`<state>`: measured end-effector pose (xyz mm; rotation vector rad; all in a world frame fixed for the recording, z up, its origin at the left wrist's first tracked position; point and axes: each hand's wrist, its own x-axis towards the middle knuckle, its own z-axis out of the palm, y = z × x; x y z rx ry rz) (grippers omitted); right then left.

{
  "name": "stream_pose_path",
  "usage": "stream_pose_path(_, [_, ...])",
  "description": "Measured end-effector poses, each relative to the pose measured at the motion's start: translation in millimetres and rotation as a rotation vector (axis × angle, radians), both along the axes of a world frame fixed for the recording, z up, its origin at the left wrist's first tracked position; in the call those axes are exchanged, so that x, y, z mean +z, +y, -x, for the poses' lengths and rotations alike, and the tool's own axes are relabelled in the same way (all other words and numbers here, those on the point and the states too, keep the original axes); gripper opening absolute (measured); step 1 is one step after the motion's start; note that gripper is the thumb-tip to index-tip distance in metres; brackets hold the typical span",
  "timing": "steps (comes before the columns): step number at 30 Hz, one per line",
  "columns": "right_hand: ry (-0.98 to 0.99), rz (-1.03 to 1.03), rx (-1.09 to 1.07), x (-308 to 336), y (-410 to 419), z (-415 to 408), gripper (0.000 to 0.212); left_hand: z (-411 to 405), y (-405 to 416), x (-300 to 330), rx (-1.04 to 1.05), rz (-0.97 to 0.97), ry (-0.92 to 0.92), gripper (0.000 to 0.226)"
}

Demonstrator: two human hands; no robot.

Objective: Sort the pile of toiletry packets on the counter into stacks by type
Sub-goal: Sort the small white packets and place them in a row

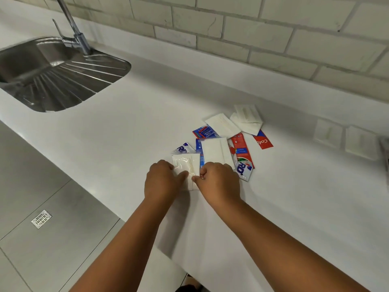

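White counter [126, 127] under grey brick-tile wall [263, 28]; steel sink [52, 81] with faucet [73, 32] at 10 o'clock. Packet pile [223, 142] at centre, 12 o'clock of hands: white sachets, blue packets, red Colgate packets [263, 141], overlapping. Left hand [161, 182] and right hand [220, 182] side by side at pile's near edge, both on clear cotton-swab packet [187, 165]. Left fingers curled over its left edge, thumb on top; right thumb and forefinger pinching its right edge. Two white packets [345, 139] apart at 3 o'clock. Floor drain [41, 219] at 8 o'clock.
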<state>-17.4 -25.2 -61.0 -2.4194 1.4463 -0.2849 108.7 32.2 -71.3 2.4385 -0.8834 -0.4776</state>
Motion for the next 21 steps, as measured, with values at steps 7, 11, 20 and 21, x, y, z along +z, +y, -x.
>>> stream_pose_path(7, [-0.130, -0.052, -0.031, -3, 5, -1, 0.021, 2, 1, -1, 0.028, 0.037, 0.037, 0.043])
stream_pose_path(11, [-0.310, -0.066, -0.040, -1, 9, 0, 0.014, 5, 4, -3, 0.061, 0.075, 0.078, 0.048])
stream_pose_path(20, [-0.631, -0.339, -0.192, 30, -23, 41, 0.006, 41, -23, 25, -0.055, 0.313, 0.361, 0.037])
stream_pose_path(21, [-0.673, -0.370, -0.226, 32, -28, 49, 0.007, 48, -29, 29, -0.085, 0.338, 0.406, 0.036])
